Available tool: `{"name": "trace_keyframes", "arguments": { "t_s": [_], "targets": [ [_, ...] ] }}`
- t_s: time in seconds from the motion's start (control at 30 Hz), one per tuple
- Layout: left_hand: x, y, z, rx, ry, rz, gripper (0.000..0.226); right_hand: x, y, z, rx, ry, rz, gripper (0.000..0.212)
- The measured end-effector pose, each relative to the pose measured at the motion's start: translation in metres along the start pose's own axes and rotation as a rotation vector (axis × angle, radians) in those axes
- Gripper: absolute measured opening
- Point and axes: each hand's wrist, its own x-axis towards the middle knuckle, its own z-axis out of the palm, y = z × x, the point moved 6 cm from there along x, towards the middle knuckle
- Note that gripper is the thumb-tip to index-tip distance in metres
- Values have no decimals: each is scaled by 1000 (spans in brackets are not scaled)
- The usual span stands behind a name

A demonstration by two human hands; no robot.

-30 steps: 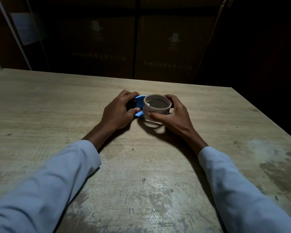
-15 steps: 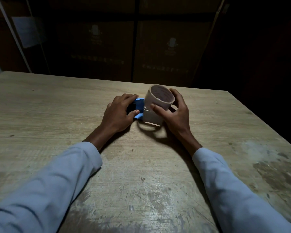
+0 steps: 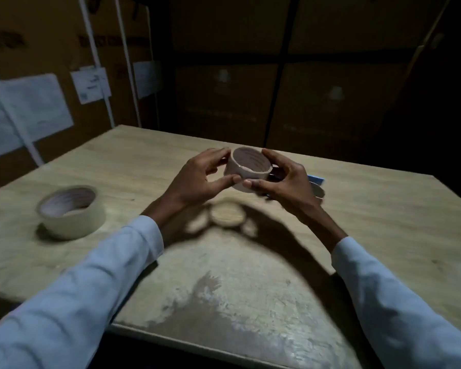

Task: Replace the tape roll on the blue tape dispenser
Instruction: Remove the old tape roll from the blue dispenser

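Lower left of frame: one full tape roll point(image 3: 71, 211), pale, lying flat on the table point(image 3: 133, 161), well apart from both hands and untouched (presumably the replacement). Upper left: several white sheets point(image 3: 30, 102) fixed to stacked cartons point(image 3: 224, 97), too dim to read.

Centre: left hand point(image 3: 197, 179) and right hand point(image 3: 288, 186) raised above the table, each curled partly closed, thumb and fingertips pinching opposite sides of one near-empty cardboard core point(image 3: 248, 167), tilted with its open mouth toward the camera. Thin remnant of tape possibly left on it; not certain under motion blur.

Right of centre: blue tape dispenser point(image 3: 317, 180), mostly hidden behind the right hand, only a blue edge and a pale rounded part showing, resting on the table near its far right side. Spindle state not visible.

Count: two rolls (one full, one spent), one dispenser, two hands, one table.

Risks, as judgement only:
- Light fingertip hold on a smooth core; likely slip and roll toward the table edge if either pinch relaxes.
- Dispenser unheld and out of the line of sight; easily nudged by the right wrist or sleeve.
- Serrated cutter (not visible here) a hazard to fingers during reloading in poor light.
- Replacement roll mounted in the wrong direction, adhesive side facing the wrong way.
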Motion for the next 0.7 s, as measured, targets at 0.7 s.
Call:
{"name": "trace_keyframes", "arguments": {
  "t_s": [0.7],
  "targets": [
    [-31,-96,-160,942,-222,-578,60,72,-11,232,6,-425,7,63]
  ]
}}
